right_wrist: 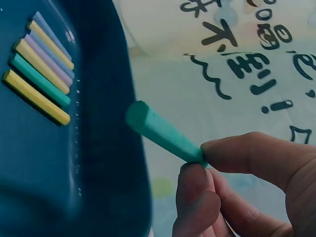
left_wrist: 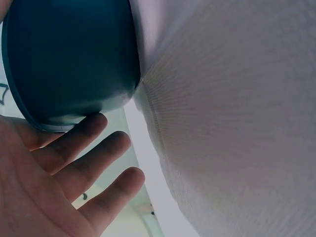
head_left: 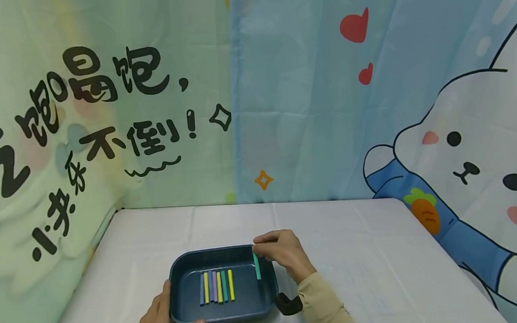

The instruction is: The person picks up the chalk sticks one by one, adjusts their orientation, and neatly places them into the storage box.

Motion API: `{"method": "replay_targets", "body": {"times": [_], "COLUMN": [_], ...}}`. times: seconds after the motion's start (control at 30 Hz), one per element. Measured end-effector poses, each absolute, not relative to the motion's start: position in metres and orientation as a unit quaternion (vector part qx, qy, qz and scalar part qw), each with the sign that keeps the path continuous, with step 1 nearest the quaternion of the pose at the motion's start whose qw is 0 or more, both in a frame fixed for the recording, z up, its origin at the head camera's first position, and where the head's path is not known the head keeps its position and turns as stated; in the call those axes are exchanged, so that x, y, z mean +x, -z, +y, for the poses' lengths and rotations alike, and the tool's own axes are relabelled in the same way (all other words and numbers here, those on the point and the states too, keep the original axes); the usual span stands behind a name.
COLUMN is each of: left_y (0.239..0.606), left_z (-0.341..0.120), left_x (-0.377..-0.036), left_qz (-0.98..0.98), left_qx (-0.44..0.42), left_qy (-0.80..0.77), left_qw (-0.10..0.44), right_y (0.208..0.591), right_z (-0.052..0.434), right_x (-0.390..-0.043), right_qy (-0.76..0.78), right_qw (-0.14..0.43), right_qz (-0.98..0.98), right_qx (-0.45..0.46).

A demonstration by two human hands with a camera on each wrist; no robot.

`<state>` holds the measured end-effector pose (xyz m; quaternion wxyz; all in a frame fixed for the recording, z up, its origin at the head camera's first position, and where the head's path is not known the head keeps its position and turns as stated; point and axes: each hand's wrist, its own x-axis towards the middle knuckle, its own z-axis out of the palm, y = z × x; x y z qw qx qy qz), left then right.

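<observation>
A dark blue tray rests on the white table. My left hand holds its near left corner, thumb along the front side and fingers against the left side. In the left wrist view, the fingers spread beside the tray wall, some apart from it. At the tray's right end, my right hand pinches a green chalk stick by one end between thumb and fingertips. The stick slants downward over the tray. Several purple, yellow and green chalk sticks lie side by side inside.
A white cloth covers the table. Behind it hangs a printed curtain with black lettering and a white cartoon animal. A black band or device sits near my right wrist, by the tray's right side.
</observation>
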<state>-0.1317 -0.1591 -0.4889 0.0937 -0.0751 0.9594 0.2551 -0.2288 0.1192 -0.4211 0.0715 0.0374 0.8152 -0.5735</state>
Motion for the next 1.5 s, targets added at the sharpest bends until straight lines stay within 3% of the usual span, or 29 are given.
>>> {"method": "replay_targets", "body": {"times": [0.47, 1.5], "left_y": [0.489, 0.488], "left_z": [-0.156, -0.159], "left_x": [-0.130, -0.127], "left_qz": [0.959, 0.961], "left_qx": [-0.080, -0.059], "left_qy": [-0.253, -0.258], "left_qw": [0.098, 0.082], "right_y": [0.435, 0.462], "right_z": [0.090, 0.062], "right_x": [-0.222, -0.212], "right_qy": [0.572, 0.471], "right_qw": [0.080, 0.021], "right_qz": [0.816, 0.882], "right_qx": [0.012, 0.027]}}
